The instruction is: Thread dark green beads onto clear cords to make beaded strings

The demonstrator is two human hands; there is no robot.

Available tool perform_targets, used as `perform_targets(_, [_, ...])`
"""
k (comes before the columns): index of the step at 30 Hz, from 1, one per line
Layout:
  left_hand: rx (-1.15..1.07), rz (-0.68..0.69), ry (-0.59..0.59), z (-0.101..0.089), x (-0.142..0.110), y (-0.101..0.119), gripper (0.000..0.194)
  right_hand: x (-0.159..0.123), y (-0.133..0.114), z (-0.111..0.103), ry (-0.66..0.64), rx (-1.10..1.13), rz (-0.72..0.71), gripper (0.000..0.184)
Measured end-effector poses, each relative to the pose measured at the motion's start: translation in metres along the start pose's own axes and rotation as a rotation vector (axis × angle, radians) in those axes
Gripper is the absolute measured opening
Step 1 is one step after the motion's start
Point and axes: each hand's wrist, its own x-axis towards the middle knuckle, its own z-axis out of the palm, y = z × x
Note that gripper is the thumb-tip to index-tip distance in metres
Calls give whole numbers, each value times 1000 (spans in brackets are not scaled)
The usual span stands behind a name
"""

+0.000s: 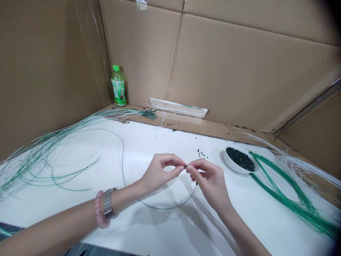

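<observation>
In the head view, there is one bottle [118, 90] by the cardboard wall [218, 67], one bowl [228, 164] of dark bits, one green coil [279, 198] and one white bundle [295, 165] at the right, and one green-and-white bundle [34, 156] at the left. Loose bits [201, 154] on the table [149, 142] are too small to count surely. Two bracelets, one metal [108, 203], one pink [98, 209], circle the left wrist. The left hand [162, 170] and right hand [209, 176] meet above the table, thumbs and forefingers pinched together on one tiny dark piece [185, 166]. One wire [165, 208] curves beneath, its dark tip just under the right fingers; whether they grip it, I cannot tell.
</observation>
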Motion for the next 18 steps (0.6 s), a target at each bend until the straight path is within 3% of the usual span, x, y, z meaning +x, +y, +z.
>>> perform_targets(9, [33, 18, -1, -1, 1, -1, 4, 3, -5, 0, -72, 177, 121, 24])
perform_targets(18, [167, 164, -2, -4, -2, -4, 8, 4, -7, 1, -90, 229, 167, 29])
